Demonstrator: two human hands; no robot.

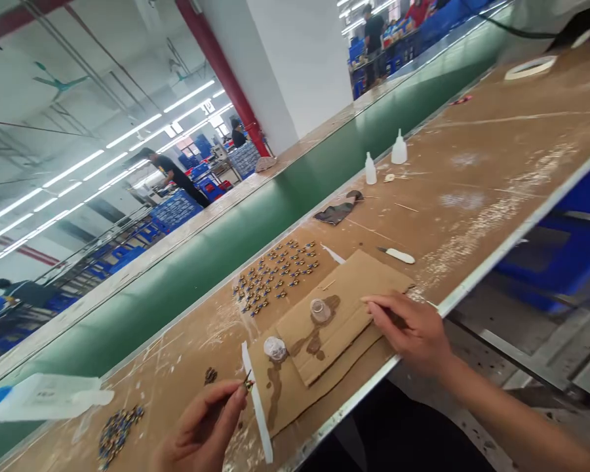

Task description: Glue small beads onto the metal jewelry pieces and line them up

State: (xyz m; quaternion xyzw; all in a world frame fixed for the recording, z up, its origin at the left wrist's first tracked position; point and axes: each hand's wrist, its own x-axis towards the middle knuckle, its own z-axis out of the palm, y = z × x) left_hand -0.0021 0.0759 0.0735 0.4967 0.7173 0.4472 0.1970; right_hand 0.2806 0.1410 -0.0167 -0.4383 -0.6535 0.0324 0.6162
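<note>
Tiny, dark, thin-tipped part (248, 380)

No word, number or brand could be read with certainty. The only marks resembling print stood on the white container (32, 408), which lay at the left end of the table (177, 367), with something blue at its outer end. They formed one short, dark line near the middle of its pale side, too small and blurred to tell whether they were letters or numbers.
</note>
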